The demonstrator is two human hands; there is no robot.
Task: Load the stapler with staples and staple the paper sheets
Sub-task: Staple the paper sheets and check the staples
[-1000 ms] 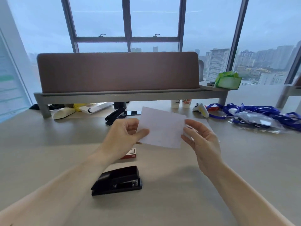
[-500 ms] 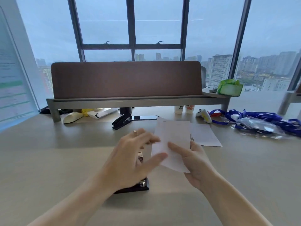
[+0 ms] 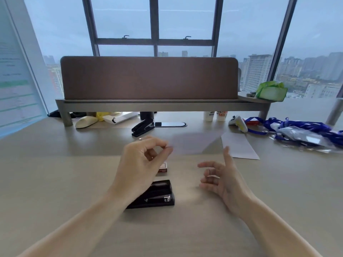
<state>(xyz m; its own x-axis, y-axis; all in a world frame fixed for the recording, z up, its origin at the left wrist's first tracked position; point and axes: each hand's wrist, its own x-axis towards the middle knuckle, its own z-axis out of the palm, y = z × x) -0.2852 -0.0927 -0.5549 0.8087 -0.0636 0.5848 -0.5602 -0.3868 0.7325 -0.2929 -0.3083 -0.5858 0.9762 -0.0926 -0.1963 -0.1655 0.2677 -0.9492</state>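
Your left hand [image 3: 143,160] pinches the edge of a blurred white paper sheet [image 3: 194,143]; your right hand [image 3: 220,180] hangs slack and empty. The glossy black plastic stapler [image 3: 159,193] lies on the desk beneath your left wrist. Stapling looks next: feed the sheet into its mouth

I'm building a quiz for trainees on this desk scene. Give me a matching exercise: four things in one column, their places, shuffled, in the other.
Things: 1 near black stapler; 2 red staple box; 3 flat white sheet; 4 green packet.
Places: A raised shelf, right end; B desk, toward the right; C desk, nearest the person; D just beyond the near stapler.
Pairs: 1-C, 2-D, 3-B, 4-A.
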